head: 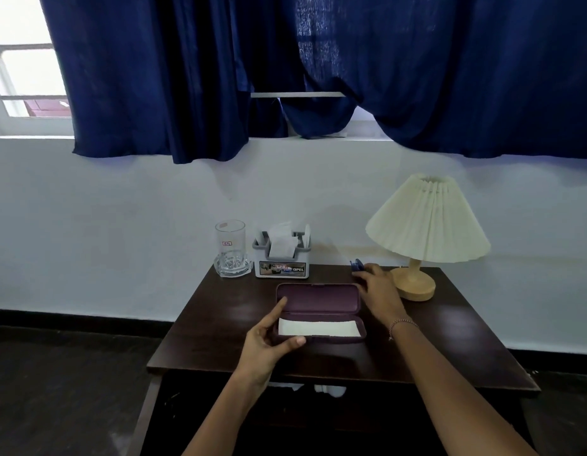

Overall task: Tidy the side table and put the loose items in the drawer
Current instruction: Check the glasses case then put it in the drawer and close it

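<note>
Head view: the left hand [266,340] pinches the left end of the open purple case [318,301] at centre frame on the side table [450,340], probably to steady it for loading. The case's long axis runs left-right, with the lid toward the wall. The right hand [379,287] reaches a small blue item [356,265] beside the lamp [427,222]. I cannot tell whether it grips.

We are reading "OPEL" on the napkin holder [282,269]; the glass [230,250] at its nine o'clock is bearing an illegible sticker.
</note>
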Demonstrator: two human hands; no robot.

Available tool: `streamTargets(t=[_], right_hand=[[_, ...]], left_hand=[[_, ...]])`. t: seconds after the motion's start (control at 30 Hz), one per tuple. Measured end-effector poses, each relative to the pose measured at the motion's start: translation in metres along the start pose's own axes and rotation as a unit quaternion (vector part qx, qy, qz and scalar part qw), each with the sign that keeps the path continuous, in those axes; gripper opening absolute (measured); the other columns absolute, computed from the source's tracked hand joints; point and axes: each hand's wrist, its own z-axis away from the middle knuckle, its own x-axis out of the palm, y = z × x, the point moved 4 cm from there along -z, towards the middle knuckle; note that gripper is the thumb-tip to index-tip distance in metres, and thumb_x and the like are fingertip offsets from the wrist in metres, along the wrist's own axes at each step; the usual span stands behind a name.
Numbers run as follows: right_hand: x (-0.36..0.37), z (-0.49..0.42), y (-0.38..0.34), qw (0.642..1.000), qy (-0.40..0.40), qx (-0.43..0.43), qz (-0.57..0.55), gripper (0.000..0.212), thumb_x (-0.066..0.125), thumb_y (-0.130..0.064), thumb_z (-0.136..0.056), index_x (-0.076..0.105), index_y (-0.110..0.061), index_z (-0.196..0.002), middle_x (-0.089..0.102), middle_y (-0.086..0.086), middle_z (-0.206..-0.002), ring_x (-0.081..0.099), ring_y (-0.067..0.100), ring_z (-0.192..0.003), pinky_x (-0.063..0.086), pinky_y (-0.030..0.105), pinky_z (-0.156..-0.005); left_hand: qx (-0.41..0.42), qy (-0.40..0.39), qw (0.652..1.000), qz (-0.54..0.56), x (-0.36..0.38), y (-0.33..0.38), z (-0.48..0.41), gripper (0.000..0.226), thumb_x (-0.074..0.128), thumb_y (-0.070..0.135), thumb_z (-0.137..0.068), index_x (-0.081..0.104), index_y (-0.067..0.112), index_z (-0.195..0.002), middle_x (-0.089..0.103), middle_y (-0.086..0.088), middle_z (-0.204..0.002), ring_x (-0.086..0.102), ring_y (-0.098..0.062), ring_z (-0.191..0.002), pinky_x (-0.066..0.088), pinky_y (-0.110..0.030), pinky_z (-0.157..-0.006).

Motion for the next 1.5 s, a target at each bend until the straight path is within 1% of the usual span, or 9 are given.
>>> streamTargets(t=[0.4, 0.63, 0.77, 0.83, 0.97, 1.07, 1.17, 1.33, 1.5], right_hand=[[0.007, 0.007, -0.001, 0.998, -0.004, -0.040, 0.047, 0.036, 0.047, -0.003, -0.091, 0.054, -0.005, -0.126, 0.039, 0.008, -0.147, 0.053, 0.023, -0.121, 0.042, 0.030, -0.100], [0.003, 0.040, 0.005, 0.975, 0.152, 0.050, -0.154, 0.033, 0.061, -0.003, -0.083, 0.063, 0.001, -0.117, 0.055, 0.013, -0.133, 0.053, 0.026, -0.122, 0.039, 0.031, -0.104], [0.001, 0.061, 0.019, 0.903, 0.218, 0.169, -0.329, 0.023, 0.061, -0.004, -0.083, 0.069, -0.003, -0.105, 0.070, 0.016, -0.107, 0.064, 0.023, -0.098, 0.044, 0.019, -0.086], [0.004, 0.070, 0.027, 0.837, 0.224, 0.211, -0.453, 0.021, 0.060, -0.006, -0.086, 0.069, -0.006, -0.105, 0.070, 0.016, -0.105, 0.065, 0.024, -0.097, 0.051, 0.029, -0.088], [0.004, 0.092, 0.029, 0.692, 0.236, 0.196, -0.654, 0.024, 0.058, -0.005, -0.088, 0.063, 0.002, -0.110, 0.064, 0.015, -0.113, 0.066, 0.018, -0.099, 0.056, 0.016, -0.075], [-0.001, 0.104, 0.023, 0.654, 0.222, 0.159, -0.706, 0.035, 0.060, -0.015, -0.085, 0.060, 0.004, -0.115, 0.067, 0.007, -0.107, 0.069, 0.007, -0.092, 0.054, 0.011, -0.075], [-0.007, 0.109, 0.013, 0.670, 0.199, 0.122, -0.705, 0.042, 0.062, -0.023, -0.077, 0.063, 0.001, -0.111, 0.070, 0.001, -0.104, 0.068, 0.008, -0.096, 0.053, 0.013, -0.078], [-0.006, 0.116, -0.003, 0.803, 0.099, 0.037, -0.586, 0.018, 0.062, -0.017, -0.084, 0.073, -0.017, -0.098, 0.073, -0.003, -0.102, 0.066, 0.006, -0.101, 0.053, 0.019, -0.086], [-0.005, 0.118, -0.013, 0.844, 0.044, 0.000, -0.535, 0.018, 0.063, -0.015, -0.084, 0.073, -0.022, -0.098, 0.073, -0.007, -0.102, 0.064, 0.004, -0.104, 0.051, 0.017, -0.087]], left_hand=[[0.008, 0.024, 0.999, -0.034, -0.001, -0.004, -0.001, 0.075, 0.074, -0.014, -0.063, 0.056, 0.027, -0.123, 0.073, 0.015, -0.102, 0.067, -0.005, -0.100, 0.053, -0.014, -0.078], [0.005, 0.017, 0.997, -0.069, 0.000, -0.003, -0.002, 0.075, 0.080, -0.006, -0.061, 0.057, 0.033, -0.121, 0.071, 0.025, -0.101, 0.064, 0.003, -0.100, 0.051, -0.010, -0.077], [0.001, 0.018, 0.997, -0.077, 0.001, -0.003, -0.001, 0.077, 0.081, -0.004, -0.060, 0.056, 0.032, -0.123, 0.071, 0.022, -0.102, 0.065, 0.001, -0.101, 0.051, -0.011, -0.079], [0.002, 0.019, 0.996, -0.082, 0.000, -0.003, -0.001, 0.078, 0.082, -0.004, -0.060, 0.056, 0.032, -0.124, 0.072, 0.019, -0.102, 0.064, 0.002, -0.102, 0.051, -0.011, -0.081], [0.005, 0.018, 0.996, -0.089, 0.001, -0.002, -0.001, 0.076, 0.082, -0.003, -0.059, 0.057, 0.036, -0.120, 0.071, 0.020, -0.102, 0.064, 0.002, -0.102, 0.050, -0.010, -0.080], [0.003, 0.021, 0.996, -0.091, 0.000, -0.003, -0.001, 0.077, 0.083, -0.002, -0.059, 0.057, 0.037, -0.120, 0.070, 0.019, -0.103, 0.064, 0.003, -0.102, 0.051, -0.011, -0.083], [0.003, 0.025, 0.995, -0.094, 0.001, -0.003, -0.001, 0.078, 0.084, 0.000, -0.058, 0.057, 0.037, -0.120, 0.069, 0.017, -0.106, 0.064, 0.003, -0.102, 0.051, -0.013, -0.086], [0.003, 0.018, 0.994, -0.111, 0.002, -0.002, -0.002, 0.082, 0.084, 0.001, -0.058, 0.053, 0.033, -0.127, 0.068, 0.012, -0.110, 0.064, -0.001, -0.103, 0.050, -0.020, -0.093], [0.013, 0.020, 0.991, -0.133, 0.002, -0.002, -0.001, 0.083, 0.084, 0.001, -0.059, 0.050, 0.033, -0.128, 0.068, 0.013, -0.109, 0.064, 0.004, -0.100, 0.049, -0.017, -0.093]])
